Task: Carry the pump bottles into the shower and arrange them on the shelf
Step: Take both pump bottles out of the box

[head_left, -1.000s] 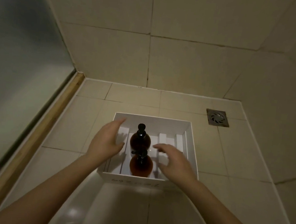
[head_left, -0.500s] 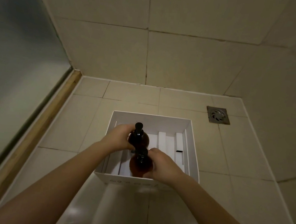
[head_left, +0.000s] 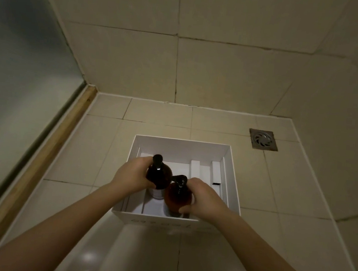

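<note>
Two amber pump bottles with black pump heads stand in a white open box (head_left: 233,173) on the tiled floor. My left hand (head_left: 132,175) is wrapped around the far bottle (head_left: 160,175) from its left side. My right hand (head_left: 203,200) grips the near bottle (head_left: 175,200) from its right side. Both bottles are upright and sit close together, their lower parts partly hidden by my fingers and the box wall. White dividers (head_left: 194,168) run along the box floor to the right of the bottles.
A metal floor drain (head_left: 263,139) lies at the back right. A frosted glass panel (head_left: 15,80) with a wooden sill (head_left: 39,163) runs along the left. Tiled walls meet in the corner behind the box. No shelf is in view.
My hands went from hovering open beside the bottles to closing on them, one each. The far bottle now looks slightly lifted and shifted left.
</note>
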Demonstrator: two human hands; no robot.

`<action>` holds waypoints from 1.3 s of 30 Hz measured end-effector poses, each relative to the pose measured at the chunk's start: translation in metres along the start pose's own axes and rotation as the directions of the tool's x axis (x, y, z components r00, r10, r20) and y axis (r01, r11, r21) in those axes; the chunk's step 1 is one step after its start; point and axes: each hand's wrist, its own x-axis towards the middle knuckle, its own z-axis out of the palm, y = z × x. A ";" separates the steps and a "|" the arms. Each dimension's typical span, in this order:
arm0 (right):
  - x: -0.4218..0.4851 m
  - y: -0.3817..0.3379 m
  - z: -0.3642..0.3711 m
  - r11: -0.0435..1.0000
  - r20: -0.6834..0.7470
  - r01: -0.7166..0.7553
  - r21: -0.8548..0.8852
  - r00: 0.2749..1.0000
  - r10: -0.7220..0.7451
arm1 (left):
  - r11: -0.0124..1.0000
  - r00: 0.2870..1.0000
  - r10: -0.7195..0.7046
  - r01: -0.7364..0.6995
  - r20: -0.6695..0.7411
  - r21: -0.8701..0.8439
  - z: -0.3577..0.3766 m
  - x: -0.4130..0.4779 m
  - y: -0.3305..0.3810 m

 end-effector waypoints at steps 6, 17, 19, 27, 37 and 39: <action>0.000 0.005 0.002 1.000 -0.014 0.005 0.019 1.000 -0.005 | 0.989 0.996 0.057 -0.046 0.072 -0.142 -0.002 0.003 -0.005; 0.013 0.008 0.017 0.990 0.038 -0.012 0.140 0.999 0.007 | 0.998 0.980 -0.027 0.036 0.196 -0.043 0.010 0.022 0.001; 0.012 0.008 0.013 0.985 0.038 -0.008 0.174 0.999 0.002 | 0.998 0.986 -0.016 0.027 0.168 -0.061 0.008 0.023 0.004; -0.002 -0.008 -0.042 0.950 -0.062 0.058 0.305 0.997 -0.041 | 0.892 0.999 -0.035 0.015 -0.036 -0.451 -0.052 0.015 0.027; -0.034 -0.086 -0.194 0.791 -0.343 0.212 0.574 0.939 -0.003 | 0.727 0.962 -0.029 -0.167 -0.273 -0.666 -0.185 -0.001 0.085; -0.037 -0.105 -0.222 0.777 -0.391 0.259 0.574 0.920 -0.018 | 0.701 0.949 -0.030 -0.203 -0.313 -0.683 -0.208 0.000 0.098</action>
